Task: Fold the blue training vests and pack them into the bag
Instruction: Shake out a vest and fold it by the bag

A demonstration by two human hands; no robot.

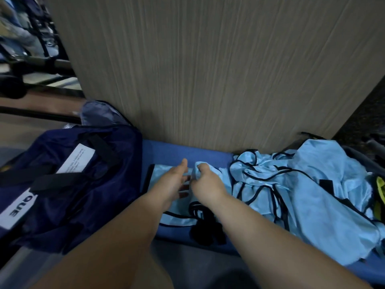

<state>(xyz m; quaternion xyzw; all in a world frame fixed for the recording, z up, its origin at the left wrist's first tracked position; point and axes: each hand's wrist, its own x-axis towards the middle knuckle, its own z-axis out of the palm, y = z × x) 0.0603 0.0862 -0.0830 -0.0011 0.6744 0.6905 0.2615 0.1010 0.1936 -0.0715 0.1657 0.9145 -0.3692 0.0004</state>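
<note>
A light blue training vest [177, 217] with black trim lies spread on the blue bench surface [187, 153] in front of me. My right hand [205, 182] is shut on a bunched edge of this vest near its far side. My left hand [174, 180] hovers just left of it, fingers apart, thumb up, holding nothing. A heap of several more light blue vests [308, 184] lies crumpled to the right. The dark navy bag [68, 184] with black straps and white labels sits at the left.
A tall beige wood-grain panel [208, 69] rises directly behind the bench. A yellow-green item [380, 190] peeks out at the right edge of the vest heap. Blurred furniture and floor show at the far left.
</note>
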